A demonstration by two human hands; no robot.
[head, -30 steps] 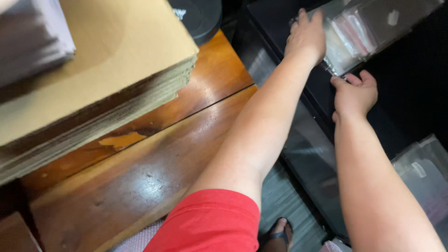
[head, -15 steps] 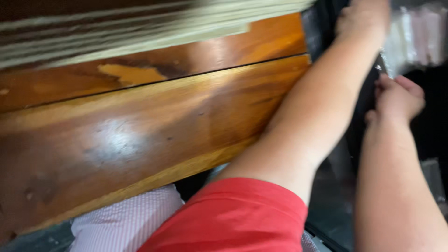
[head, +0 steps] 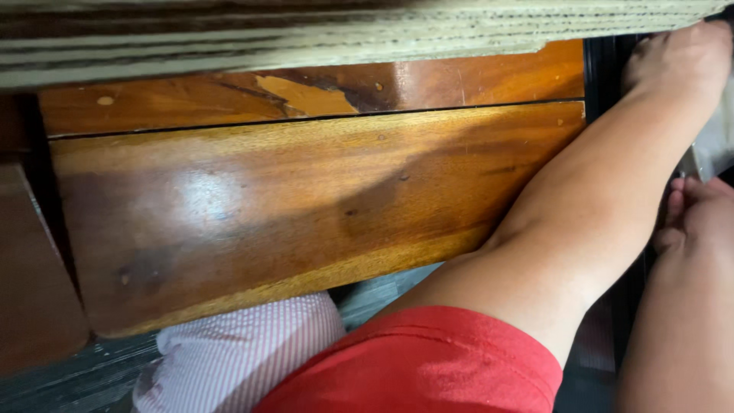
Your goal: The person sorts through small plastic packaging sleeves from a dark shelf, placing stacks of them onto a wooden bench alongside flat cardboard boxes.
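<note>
Landmark: wooden bench (head: pixel 306 206). Left hand (head: pixel 680 61) beyond bench's right end, reaching over dark ledge (head: pixel 600 69); grasp cannot be told, fingers cut off. Right hand (head: pixel 699 218) lower, right of bench, fingers bent against pale packet edge (head: pixel 715 145). Cardboard stack (head: pixel 344 30) on bench top.

I see a pale, clear-ish plastic item (head: pixel 715 141) at far right edge, mostly cut off by frame. My left hand (head: pixel 680 57) rests on its upper part; my right hand (head: pixel 699 218) sits just below, fingers curled by a thin metal bit. Can't tell more.
</note>
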